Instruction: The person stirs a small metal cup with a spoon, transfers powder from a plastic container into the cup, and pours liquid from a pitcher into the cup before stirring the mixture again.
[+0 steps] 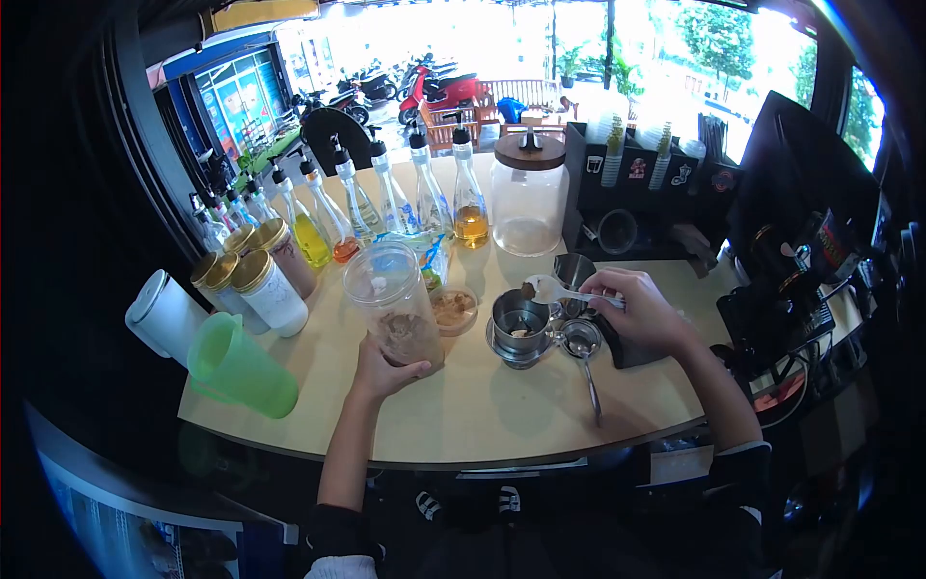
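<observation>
The left hand (388, 372) curls its fingers around the lower part of the clear jar (410, 338), thumb across the near side. To the right, the metal cup (520, 328) stands upright, left of the right fingers and nearer the right hand (632, 304) than the left. The spoon (559, 291) runs sideways, its bowl, carrying brown powder (529, 289), pointing left at the cup's far rim; whether they touch I cannot tell. Rightmost, the right hand's fingers pinch the spoon's handle end.
</observation>
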`<state>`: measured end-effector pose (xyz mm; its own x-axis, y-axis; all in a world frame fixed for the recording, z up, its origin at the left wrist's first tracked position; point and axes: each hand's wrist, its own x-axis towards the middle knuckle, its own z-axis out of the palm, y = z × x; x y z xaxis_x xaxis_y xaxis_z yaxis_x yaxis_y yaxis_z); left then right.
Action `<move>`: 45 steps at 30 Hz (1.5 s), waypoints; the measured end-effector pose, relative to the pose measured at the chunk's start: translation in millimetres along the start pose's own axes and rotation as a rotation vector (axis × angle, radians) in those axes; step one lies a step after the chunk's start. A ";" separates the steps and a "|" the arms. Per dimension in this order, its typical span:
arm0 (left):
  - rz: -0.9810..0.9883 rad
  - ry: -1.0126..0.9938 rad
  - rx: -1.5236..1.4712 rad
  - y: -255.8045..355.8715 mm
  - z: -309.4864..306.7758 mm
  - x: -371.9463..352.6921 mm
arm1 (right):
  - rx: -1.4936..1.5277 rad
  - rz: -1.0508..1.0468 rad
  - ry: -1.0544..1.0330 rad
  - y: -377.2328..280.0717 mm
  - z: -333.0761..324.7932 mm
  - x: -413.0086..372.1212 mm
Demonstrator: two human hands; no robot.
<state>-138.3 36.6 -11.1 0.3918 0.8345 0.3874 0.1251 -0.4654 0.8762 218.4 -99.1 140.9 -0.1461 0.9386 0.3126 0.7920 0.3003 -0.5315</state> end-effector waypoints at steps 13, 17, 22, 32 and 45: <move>0.032 0.031 -0.001 2.6 1.7 0.4 | 0.037 -0.011 0.017 1.7 0.7 -3.5; 0.038 0.040 -0.007 5.4 2.7 -0.5 | 0.043 -0.073 0.045 -5.7 2.1 -11.4; -0.016 -0.033 0.031 3.3 0.1 0.1 | 0.039 -0.066 0.006 -2.8 13.6 -22.1; 0.005 0.004 -0.031 -1.9 1.0 -0.1 | 0.047 -0.105 -0.012 -10.3 12.2 -26.2; 0.067 0.085 -0.042 8.6 5.1 -1.1 | -0.056 -0.176 0.019 -11.8 12.4 -21.9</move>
<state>-133.0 30.2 -5.5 0.3188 0.8249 0.4668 0.0624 -0.5097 0.8581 204.9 -121.1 130.6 -0.2745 0.8688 0.4122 0.7870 0.4493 -0.4228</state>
